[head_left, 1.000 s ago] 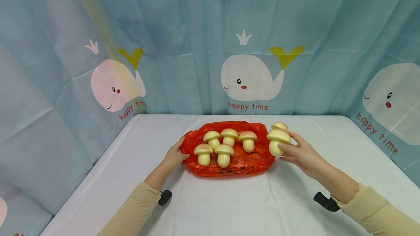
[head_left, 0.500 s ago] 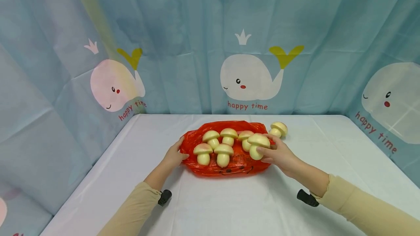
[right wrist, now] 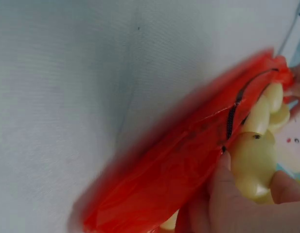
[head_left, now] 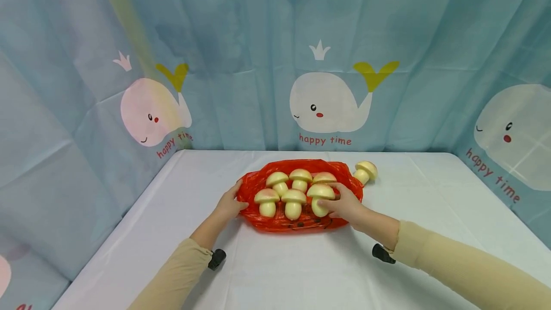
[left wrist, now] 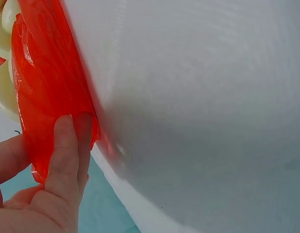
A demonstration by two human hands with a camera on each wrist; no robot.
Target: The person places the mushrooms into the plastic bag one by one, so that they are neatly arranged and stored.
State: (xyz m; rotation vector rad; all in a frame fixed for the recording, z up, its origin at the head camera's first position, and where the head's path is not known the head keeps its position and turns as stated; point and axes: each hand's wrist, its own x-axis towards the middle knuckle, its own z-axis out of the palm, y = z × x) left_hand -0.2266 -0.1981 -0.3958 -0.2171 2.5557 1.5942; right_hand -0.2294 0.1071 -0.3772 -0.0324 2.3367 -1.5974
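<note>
A red plastic bag (head_left: 269, 225) lies spread open on the white table, with several pale yellow toy mushrooms (head_left: 267, 195) standing in it. My left hand (head_left: 226, 207) holds the bag's left edge between thumb and fingers; in the left wrist view, the fingers (left wrist: 65, 150) press the red film from outside. At the bag's front right, my right hand (head_left: 350, 208) grips a toy mushroom (head_left: 320, 191) by its side, cap up. That mushroom (right wrist: 254, 158) partly covers another behind it. Whether its base rests on the bag cannot be told.
Another toy mushroom (head_left: 365, 172) leans at the bag's right rear edge, outside it. White cloth covers the table (head_left: 301, 271). A blue curtain (head_left: 258, 61) with printed whales hangs behind and along the sides. Black wrist cameras (head_left: 216, 259) sit under both forearms.
My right hand has carried its mushroom leftward and down from beside the bag into its front right part. The loose mushroom behind came into view. My left hand has stayed at the bag's edge.
</note>
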